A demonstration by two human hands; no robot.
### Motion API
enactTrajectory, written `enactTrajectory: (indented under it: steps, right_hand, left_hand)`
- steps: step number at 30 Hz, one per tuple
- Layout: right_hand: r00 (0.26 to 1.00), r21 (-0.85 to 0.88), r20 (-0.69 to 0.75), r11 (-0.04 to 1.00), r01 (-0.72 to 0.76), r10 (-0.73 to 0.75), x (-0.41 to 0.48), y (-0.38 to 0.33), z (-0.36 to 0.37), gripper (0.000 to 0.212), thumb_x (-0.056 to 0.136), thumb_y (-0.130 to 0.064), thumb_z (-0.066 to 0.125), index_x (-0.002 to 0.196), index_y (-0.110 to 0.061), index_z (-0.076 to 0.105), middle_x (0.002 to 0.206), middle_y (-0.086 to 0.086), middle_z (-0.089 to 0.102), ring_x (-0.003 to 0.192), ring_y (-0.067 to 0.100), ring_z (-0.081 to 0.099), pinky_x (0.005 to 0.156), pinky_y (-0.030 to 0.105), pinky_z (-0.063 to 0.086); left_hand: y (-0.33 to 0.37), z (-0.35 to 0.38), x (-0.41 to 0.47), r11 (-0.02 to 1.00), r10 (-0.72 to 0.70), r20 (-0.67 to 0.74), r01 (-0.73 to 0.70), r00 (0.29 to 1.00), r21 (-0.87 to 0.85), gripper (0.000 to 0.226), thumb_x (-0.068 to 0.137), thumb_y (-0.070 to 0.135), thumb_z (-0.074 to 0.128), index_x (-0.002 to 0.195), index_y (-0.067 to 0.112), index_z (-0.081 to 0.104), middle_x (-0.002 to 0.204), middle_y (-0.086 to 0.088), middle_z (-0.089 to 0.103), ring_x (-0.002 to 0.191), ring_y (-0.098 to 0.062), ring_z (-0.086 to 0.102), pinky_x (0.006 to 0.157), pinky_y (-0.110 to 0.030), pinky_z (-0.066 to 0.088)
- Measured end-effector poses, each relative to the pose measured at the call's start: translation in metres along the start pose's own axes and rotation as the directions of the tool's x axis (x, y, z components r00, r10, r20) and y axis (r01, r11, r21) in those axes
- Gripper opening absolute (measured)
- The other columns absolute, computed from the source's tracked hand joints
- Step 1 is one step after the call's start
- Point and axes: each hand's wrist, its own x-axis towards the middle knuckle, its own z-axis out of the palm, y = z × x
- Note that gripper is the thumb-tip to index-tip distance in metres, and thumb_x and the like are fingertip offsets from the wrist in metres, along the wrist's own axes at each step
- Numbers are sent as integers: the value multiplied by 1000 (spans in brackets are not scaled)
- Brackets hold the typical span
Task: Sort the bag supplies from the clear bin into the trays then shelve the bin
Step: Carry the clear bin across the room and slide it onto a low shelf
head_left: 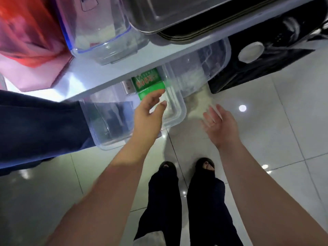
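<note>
Both hands empty at the lower shelf; clear bin partly under the steel table edge.

Clear bin [142, 107] juts out toward the person, long axis running left-right. Left hand [149, 110], fingers spread, hovers over its near right corner, nearer than the right hand [218, 121], open-palmed over floor tiles [266, 139] just right. Green packet [148, 82] lies beyond.

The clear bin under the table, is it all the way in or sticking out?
Sticking out. The clear bin has its front corner past the table edge, over the floor.
</note>
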Motion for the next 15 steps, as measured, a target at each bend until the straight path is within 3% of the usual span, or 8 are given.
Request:
enactTrajectory:
  steps: [5, 7, 10, 13, 15]
  right_hand:
    - [978, 334, 166, 926, -175, 125, 23, -20, -21, 28, 93, -27, 47, 116, -15, 56, 123, 13, 58, 116, 34, 52, 92, 55, 43]
    - [961, 399, 211, 882, -250, 177, 36, -21, -21, 31, 91, -27, 53, 118, -13, 54, 126, 17, 54, 112, 40, 53, 85, 59, 47]
    - [924, 480, 284, 797, -367, 255, 62, -13, -12, 50, 86, -29, 61, 131, -14, 43, 139, 19, 41, 117, 47, 47, 75, 62, 49]
    - [890, 498, 357, 749, -438, 283, 102, 1, -6, 66, 86, -37, 61, 142, -25, 29, 144, 19, 32, 107, 51, 50, 79, 68, 47]
    - [881, 481, 375, 751, -452, 290, 133, 10, -1, 64, 84, -40, 62, 138, -25, 31, 140, 21, 33, 107, 53, 50, 78, 71, 46]
  left_hand:
    - [49, 67, 46, 901, -245, 170, 289, 954, -322, 31, 78, 18, 57, 106, 26, 67, 105, -1, 66, 107, -23, 61, 91, -43, 52]
    - [55, 87, 56, 862, -290, 254, 367, 923, -350, 30, 87, 21, 55, 115, 24, 64, 111, -4, 64, 107, -28, 61, 88, -45, 53]
    - [58, 114, 72, 874, -378, 279, 439, 883, -208, 31, 97, 21, 46, 126, 20, 58, 123, -11, 60, 107, -36, 63, 85, -48, 55]
    - [57, 134, 88, 911, -398, 203, 412, 895, -31, 41, 95, 15, 47, 136, 20, 50, 116, -8, 58, 112, -35, 58, 87, -46, 53]
    - [56, 142, 100, 910, -409, 203, 414, 890, 21, 53, 91, 11, 52, 143, 20, 41, 120, -10, 57, 121, -36, 52, 86, -45, 52]
